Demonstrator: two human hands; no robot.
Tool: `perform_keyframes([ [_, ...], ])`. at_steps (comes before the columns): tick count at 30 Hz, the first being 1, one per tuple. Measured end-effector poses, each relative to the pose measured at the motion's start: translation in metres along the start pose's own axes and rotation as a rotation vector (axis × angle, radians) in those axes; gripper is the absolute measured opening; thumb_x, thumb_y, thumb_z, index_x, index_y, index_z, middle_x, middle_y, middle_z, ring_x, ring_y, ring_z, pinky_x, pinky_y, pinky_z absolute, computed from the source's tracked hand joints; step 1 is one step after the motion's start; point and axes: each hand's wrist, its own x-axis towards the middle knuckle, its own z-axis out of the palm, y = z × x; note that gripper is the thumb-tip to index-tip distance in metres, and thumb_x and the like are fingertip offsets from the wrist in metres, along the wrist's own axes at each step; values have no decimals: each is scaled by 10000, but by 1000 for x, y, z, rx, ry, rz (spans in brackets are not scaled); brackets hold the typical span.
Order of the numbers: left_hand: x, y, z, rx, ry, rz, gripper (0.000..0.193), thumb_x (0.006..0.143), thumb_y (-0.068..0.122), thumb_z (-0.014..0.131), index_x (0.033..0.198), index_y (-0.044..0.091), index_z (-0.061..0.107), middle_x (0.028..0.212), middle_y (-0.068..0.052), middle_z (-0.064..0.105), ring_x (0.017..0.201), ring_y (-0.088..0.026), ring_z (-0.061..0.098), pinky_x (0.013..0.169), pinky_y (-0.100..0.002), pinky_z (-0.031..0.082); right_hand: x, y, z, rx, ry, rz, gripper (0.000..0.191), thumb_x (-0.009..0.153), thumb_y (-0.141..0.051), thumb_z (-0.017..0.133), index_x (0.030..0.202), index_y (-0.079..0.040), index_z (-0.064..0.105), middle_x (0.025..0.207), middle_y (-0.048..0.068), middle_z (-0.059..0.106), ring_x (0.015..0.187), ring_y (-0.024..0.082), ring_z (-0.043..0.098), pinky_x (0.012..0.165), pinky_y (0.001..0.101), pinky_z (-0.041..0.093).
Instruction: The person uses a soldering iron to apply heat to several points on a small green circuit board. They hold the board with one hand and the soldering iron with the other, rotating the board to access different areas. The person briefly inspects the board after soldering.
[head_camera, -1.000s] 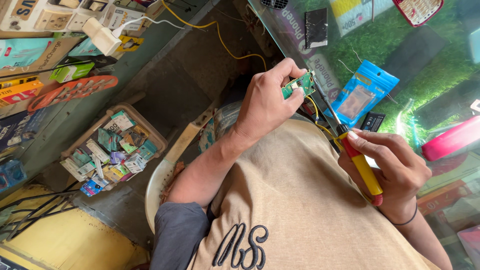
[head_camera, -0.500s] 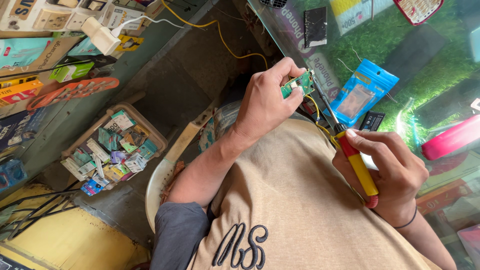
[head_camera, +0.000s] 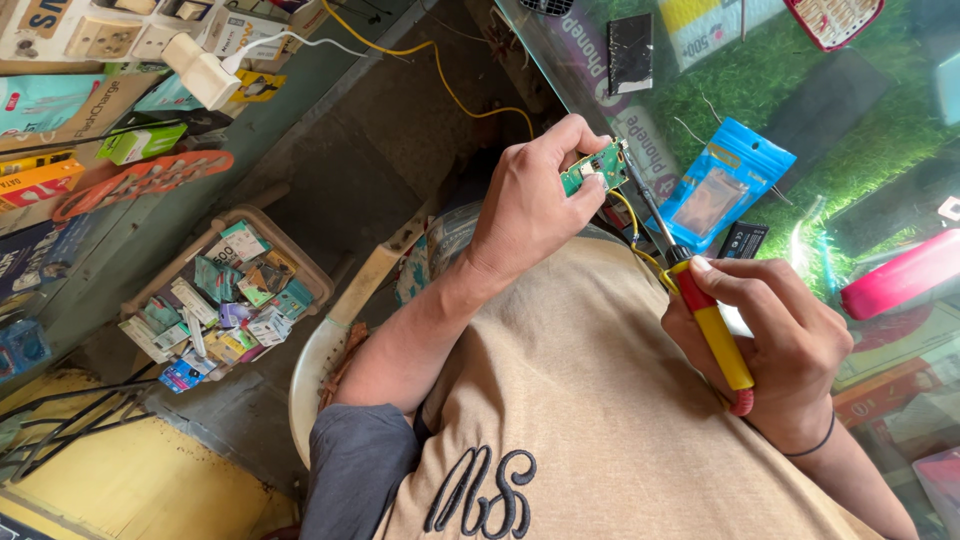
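1. The left hand (head_camera: 535, 215) pinches a small green circuit board (head_camera: 594, 167) between thumb and fingertips, its grip pressed onto the board's edges and holding it up over the near edge of the glass-topped desk (head_camera: 880, 140).
2. The right hand (head_camera: 775, 345) wraps around a soldering iron (head_camera: 705, 315) with a yellow and red handle, grip closed fully on the handle, thumb lying along its top.
3. The iron's dark metal shaft runs up and away from the right grip, and its tip meets the circuit board just beside the left fingertips.
4. A thin yellow wire (head_camera: 630, 215) hangs from the board and curls down between the two grips.
5. Just beyond the right grip, on the desk, lies a blue plastic pouch (head_camera: 730, 180), with a small black packet (head_camera: 742, 240) beside it.
6. Further beyond the right grip, a pink case (head_camera: 900, 275) rests on the desk.
7. Well apart from the left grip, on the floor, stands a tray (head_camera: 300, 270) filled with small printed packets.
8. Beyond the left grip, a yellow cable (head_camera: 440, 60) trails across the floor toward a white plug (head_camera: 200, 70) on a wall board.
9. A thin black band (head_camera: 815, 443) circles the right wrist.
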Motion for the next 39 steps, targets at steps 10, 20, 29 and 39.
perform_keyframes([
  [10, 1, 1, -1, 8, 1, 8, 228, 865, 55, 713, 1081, 21, 646, 822, -50, 722, 667, -65, 643, 596, -260, 510, 2, 0, 2, -14, 9, -4, 288, 788, 11, 872, 1025, 0, 710, 954, 140, 710, 796, 241, 711, 672, 319, 532],
  [20, 1, 1, 0, 10, 3, 11, 234, 859, 55, 717, 1081, 24, 650, 790, -40, 698, 659, -62, 631, 588, -259, 502, 4, -2, 1, -7, 14, -8, 280, 791, 14, 874, 1015, 3, 706, 943, 140, 706, 785, 240, 707, 666, 318, 528],
  [29, 0, 0, -1, 7, -3, 11, 234, 864, 54, 718, 1085, 19, 649, 799, -55, 701, 680, -71, 647, 604, -264, 518, 3, -2, 1, -1, 3, 4, 282, 790, 6, 869, 1022, 1, 708, 954, 140, 708, 803, 242, 712, 684, 322, 538],
  [39, 1, 1, 0, 18, -6, -11, 230, 861, 50, 718, 1079, 19, 649, 837, -71, 742, 687, -96, 691, 613, -270, 536, 3, -3, 0, 3, -8, 1, 286, 789, 2, 868, 1021, -1, 702, 958, 141, 707, 800, 249, 711, 688, 330, 543],
])
